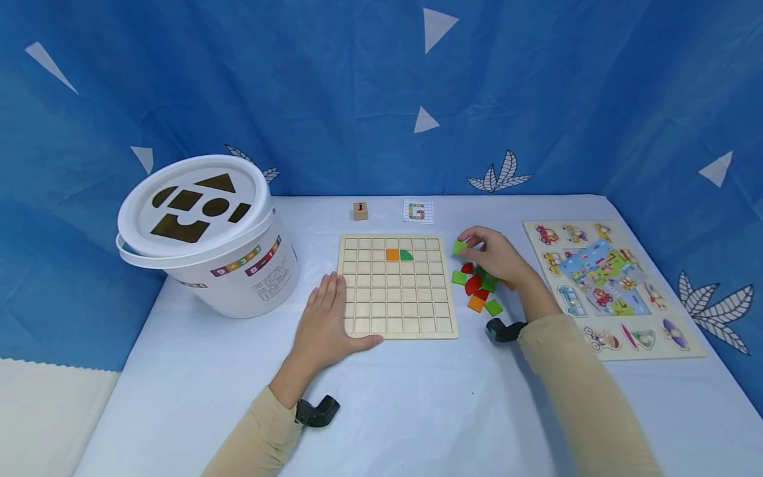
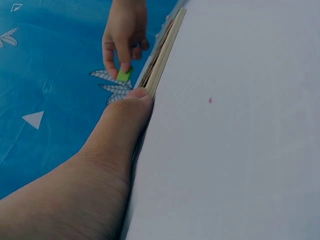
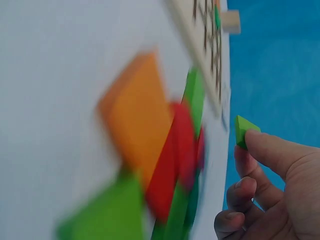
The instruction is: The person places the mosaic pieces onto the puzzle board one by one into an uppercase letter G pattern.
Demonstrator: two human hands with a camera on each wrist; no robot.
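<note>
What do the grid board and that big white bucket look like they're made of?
The grid board looks like pale unpainted wood, matt, with thin dark lines marking its squares. The bucket seems to be smooth white plastic with a slight sheen, and its lid has shape cut-outs.

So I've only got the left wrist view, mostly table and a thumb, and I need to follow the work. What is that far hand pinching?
Observer: The right hand pinches a green piece, lifted above the table, right of the grid board.
Operator: And what is my thumb against?
Observer: The left hand lies flat at that board's left edge, thumb along its front edge.
Operator: Anything on the board?
Observer: Two pieces in the second row: an orange square and a green quarter-round, side by side.
Operator: More pieces around?
Observer: A loose pile of red, green and orange pieces lies beneath the right hand.
</note>
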